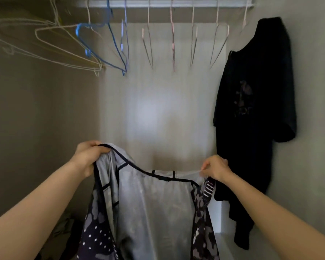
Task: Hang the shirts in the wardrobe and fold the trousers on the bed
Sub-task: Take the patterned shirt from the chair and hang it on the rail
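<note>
I hold a grey patterned shirt [154, 207] with dark trim up in front of the open wardrobe. My left hand [87, 156] grips its left shoulder edge. My right hand [217, 168] pinches the right side together with a thin pale strand, perhaps a hanger wire; I cannot tell which. A black T-shirt [255, 113] hangs from the rail [169, 2] at the far right. Several bare hangers hang along the rail, pink ones [173, 44] in the middle, blue ones [109, 45] and white ones [45, 44] to the left.
The wardrobe's left wall [36, 119] and right wall [311, 128] close in the space. A pale back panel [158, 113] lies behind the shirt. Dark clothes lie at the bottom left [64, 231]. A white shelf edge [221, 239] shows at the lower right.
</note>
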Demonstrator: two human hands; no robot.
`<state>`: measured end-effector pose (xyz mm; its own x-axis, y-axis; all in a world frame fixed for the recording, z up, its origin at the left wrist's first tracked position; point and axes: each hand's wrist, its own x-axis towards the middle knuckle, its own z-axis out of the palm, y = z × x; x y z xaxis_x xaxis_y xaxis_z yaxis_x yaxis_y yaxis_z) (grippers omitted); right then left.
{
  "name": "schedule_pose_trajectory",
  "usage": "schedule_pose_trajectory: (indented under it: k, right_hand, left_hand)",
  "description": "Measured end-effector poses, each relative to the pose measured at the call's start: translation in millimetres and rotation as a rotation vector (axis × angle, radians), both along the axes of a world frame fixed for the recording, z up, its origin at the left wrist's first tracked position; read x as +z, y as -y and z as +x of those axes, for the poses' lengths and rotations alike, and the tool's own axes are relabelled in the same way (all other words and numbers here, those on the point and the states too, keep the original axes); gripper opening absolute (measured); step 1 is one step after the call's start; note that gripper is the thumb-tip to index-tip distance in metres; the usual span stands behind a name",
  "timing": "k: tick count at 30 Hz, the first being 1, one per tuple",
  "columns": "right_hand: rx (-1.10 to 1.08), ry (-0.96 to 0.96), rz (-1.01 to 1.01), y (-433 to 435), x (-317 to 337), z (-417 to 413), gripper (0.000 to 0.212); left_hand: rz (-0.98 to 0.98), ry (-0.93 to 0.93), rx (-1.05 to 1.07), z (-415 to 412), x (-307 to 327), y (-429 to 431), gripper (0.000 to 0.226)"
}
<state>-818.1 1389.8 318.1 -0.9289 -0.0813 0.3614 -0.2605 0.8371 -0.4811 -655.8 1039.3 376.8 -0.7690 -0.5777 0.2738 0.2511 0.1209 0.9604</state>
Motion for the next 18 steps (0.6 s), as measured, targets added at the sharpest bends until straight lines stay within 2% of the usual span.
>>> schedule_pose_trajectory:
  k: [3,6,9,15,18]
  right_hand:
    - [0.026,-0.014,0.077,1,17,13,0.019]
    - [0.078,-0.096,0.003,-1,46,20,0.023]
    - [0.088,-0.219,-0.01,-5,86,31,0.013]
    - [0.007,-0.433,0.004,-19,174,47,0.027]
    - [-0.01,-0.557,-0.09,-21,220,62,0.03]
  left_hand:
    - [-0.065,-0.068,0.005,-10,13,-20,0.013]
    - [-0.136,-0.106,-0.011,-24,24,-34,0.013]
    - [-0.204,-0.103,-0.029,-40,32,-46,0.014]
    - [-0.294,-0.084,-0.024,-65,36,-67,0.014]
    - [-0.449,-0.091,0.036,-71,38,-75,0.011]
